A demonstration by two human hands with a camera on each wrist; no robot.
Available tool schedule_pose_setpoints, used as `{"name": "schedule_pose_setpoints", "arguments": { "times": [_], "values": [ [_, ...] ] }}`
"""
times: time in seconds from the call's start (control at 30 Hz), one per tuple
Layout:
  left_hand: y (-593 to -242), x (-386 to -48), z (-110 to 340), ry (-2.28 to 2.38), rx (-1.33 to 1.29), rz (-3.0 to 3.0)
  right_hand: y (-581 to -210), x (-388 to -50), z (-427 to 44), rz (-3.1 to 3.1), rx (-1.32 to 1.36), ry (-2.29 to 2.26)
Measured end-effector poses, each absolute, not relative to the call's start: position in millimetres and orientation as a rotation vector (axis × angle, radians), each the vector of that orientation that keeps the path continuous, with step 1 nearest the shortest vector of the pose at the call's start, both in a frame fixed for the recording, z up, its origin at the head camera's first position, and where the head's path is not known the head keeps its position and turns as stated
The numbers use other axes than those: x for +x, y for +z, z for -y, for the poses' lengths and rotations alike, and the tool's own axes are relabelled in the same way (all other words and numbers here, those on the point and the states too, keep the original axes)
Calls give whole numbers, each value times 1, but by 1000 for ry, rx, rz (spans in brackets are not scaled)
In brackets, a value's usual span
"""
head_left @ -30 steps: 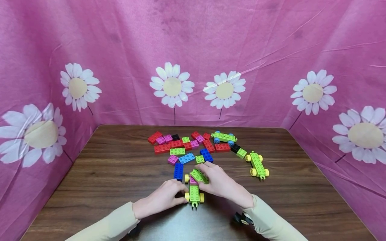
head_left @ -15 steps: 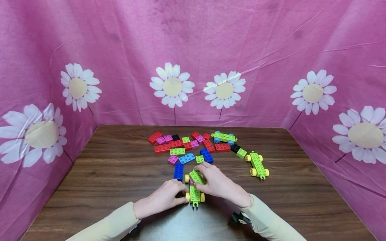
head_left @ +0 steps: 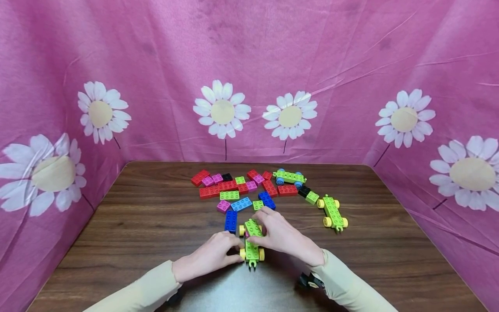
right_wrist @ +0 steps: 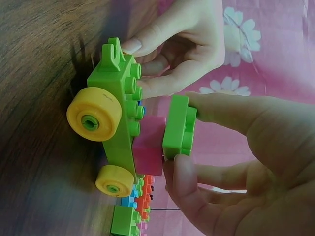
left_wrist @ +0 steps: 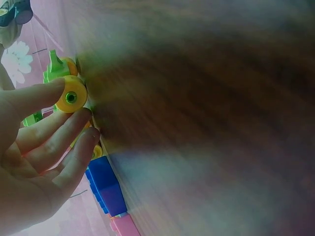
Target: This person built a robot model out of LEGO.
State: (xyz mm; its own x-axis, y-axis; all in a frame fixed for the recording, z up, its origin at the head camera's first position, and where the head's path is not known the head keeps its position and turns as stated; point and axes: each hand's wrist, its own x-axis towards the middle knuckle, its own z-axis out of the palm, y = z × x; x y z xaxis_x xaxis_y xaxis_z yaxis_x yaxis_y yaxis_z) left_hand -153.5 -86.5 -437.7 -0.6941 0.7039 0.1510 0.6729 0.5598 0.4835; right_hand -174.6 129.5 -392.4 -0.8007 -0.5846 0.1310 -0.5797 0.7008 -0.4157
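Observation:
A lime green toy car base (right_wrist: 118, 128) with yellow wheels stands near the table's front, a pink brick (right_wrist: 149, 146) on its far part. My right hand (head_left: 278, 232) pinches a lime green brick (right_wrist: 178, 127) between thumb and fingers, right over the pink brick. In the right wrist view it lies against the pink brick's top; whether the studs are joined I cannot tell. From the other side, my left hand (head_left: 212, 255) grips the base at its near left yellow wheel (left_wrist: 72, 94), thumb and fingers around it. In the head view my right hand hides part of the base.
Just beyond the left hand lies a dark blue brick (head_left: 231, 221). Several red, pink, black, green and blue bricks spread behind it, among them a light blue brick (head_left: 241, 204). Two more car bases stand at right: one yellow-wheeled (head_left: 333, 212), one blue-wheeled (head_left: 289, 177).
The lime green brick in my right hand has turned from slanted to nearly in line with the base and shifted slightly left, covering more of the pink brick. My left hand has barely moved.

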Motion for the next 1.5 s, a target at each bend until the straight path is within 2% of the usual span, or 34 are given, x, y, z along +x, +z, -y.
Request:
{"name": "schedule_pose_setpoints", "arguments": {
  "times": [0.93,1.5],
  "values": [
    [-440,-154,87,792,1274,-2753,-394,-182,-134,-2817,-1029,-737],
    [-437,-153,86,791,1227,-2743,-400,-182,-131,-2920,-1163,-724]
  ]
}}
